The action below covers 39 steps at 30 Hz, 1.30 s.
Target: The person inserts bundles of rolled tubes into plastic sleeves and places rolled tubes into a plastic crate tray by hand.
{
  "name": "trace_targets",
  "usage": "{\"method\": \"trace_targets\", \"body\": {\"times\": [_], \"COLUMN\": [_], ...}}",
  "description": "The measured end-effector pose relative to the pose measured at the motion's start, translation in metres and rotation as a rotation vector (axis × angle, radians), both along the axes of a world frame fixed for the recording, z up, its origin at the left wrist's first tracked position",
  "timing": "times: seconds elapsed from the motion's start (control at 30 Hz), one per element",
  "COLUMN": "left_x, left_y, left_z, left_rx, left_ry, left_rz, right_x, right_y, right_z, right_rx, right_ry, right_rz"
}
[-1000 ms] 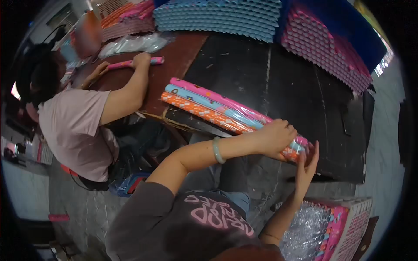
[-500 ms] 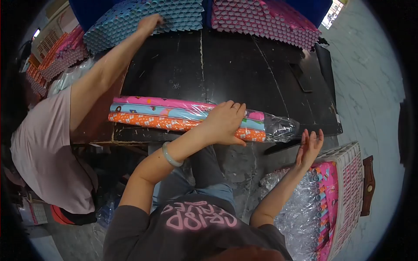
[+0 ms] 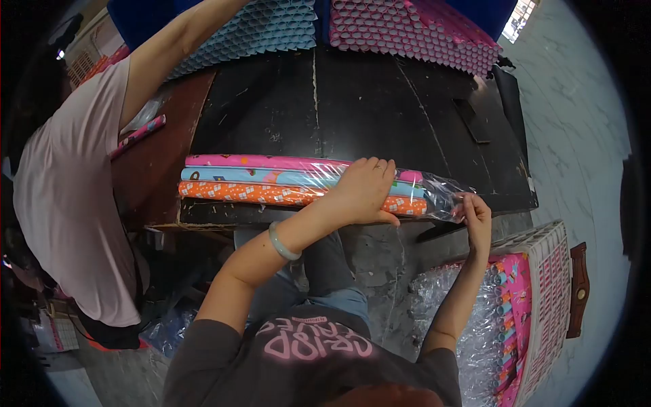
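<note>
A bundle of wrapping paper rolls (image 3: 258, 183), pink, blue and orange side by side in a clear plastic sleeve, lies along the black table's near edge. My left hand (image 3: 366, 193) spans the bundle near its right end, fingers over the far side and thumb at the near side, gripping it. The loose end of the plastic sleeve (image 3: 444, 197) sticks out past the rolls. My right hand (image 3: 477, 216) is closed on this end, thumb and fingertips pinching the film.
Stacked blue rolls (image 3: 264, 30) and pink rolls (image 3: 413, 37) stand at the table's back. A dark phone-like object (image 3: 470, 121) lies on the right. A white basket (image 3: 542, 292) with wrapped rolls stands below right. At left, a co-worker (image 3: 74, 197) reaches toward the blue stack.
My right hand has come in from open fingers and closed on the sleeve's end. The bundle and my left hand have shifted slightly right. The co-worker's arm has reached farther back.
</note>
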<state>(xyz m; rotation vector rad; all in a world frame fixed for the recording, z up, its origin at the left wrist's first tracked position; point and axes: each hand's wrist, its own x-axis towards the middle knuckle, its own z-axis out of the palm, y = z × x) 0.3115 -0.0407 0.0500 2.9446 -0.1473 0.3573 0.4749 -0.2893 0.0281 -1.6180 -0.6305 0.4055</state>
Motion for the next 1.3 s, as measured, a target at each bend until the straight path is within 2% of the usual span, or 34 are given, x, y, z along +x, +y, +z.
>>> {"method": "trace_targets", "body": {"times": [0.03,0.07,0.1,0.2,0.23,0.33,0.43,0.47,0.53,0.6,0.67,0.8,0.87,0.97,1.2,1.3], "left_x": [-0.003,-0.007,-0.012,-0.037,-0.047,-0.071,-0.086,-0.089,-0.092,-0.092,-0.093,-0.093,-0.090,-0.087,-0.086,-0.086], "left_y": [0.001,0.002,0.003,0.015,0.025,0.059,0.076,0.079,0.079,0.079,0.080,0.081,0.078,0.078,0.078,0.078], "left_z": [0.000,0.002,0.004,0.028,0.029,0.017,0.007,0.005,0.004,0.005,0.005,-0.004,-0.007,-0.009,-0.010,-0.010], "left_rx": [0.001,0.081,0.162,0.034,0.050,0.132,0.151,0.123,0.061,0.023,0.013,0.039,0.036,0.050,0.037,0.042], "left_ry": [0.001,-0.129,-0.258,-0.226,-0.201,-0.097,-0.075,-0.064,-0.070,-0.099,-0.115,-0.149,-0.143,-0.165,-0.126,-0.117], "left_rz": [0.005,-0.010,-0.028,0.028,0.056,0.127,0.148,0.153,0.142,0.144,0.143,0.153,0.144,0.149,0.155,0.159], "right_x": [0.006,0.015,0.036,0.013,0.015,0.002,0.000,0.000,-0.009,-0.007,-0.021,-0.026,-0.023,-0.017,-0.005,0.014], "right_y": [-0.004,-0.012,-0.022,0.004,0.005,0.022,0.026,0.024,0.032,0.033,0.041,0.037,0.032,0.030,0.026,0.024], "right_z": [-0.002,-0.005,-0.026,0.011,0.012,0.018,0.010,0.013,0.007,0.001,0.004,-0.011,-0.012,-0.009,-0.018,-0.022], "right_rx": [-0.028,-0.057,0.079,0.100,0.083,-0.013,-0.158,-0.282,-0.237,-0.312,-0.234,-0.162,-0.213,-0.353,-0.392,-0.207], "right_ry": [-0.014,-0.023,-0.034,-0.130,0.118,0.279,0.115,0.058,-0.023,-0.291,-0.096,-0.087,0.020,0.059,0.072,-0.127], "right_rz": [0.077,0.153,0.250,0.370,0.391,0.464,0.440,0.413,0.404,0.400,0.339,0.284,0.194,0.234,0.251,0.154]}}
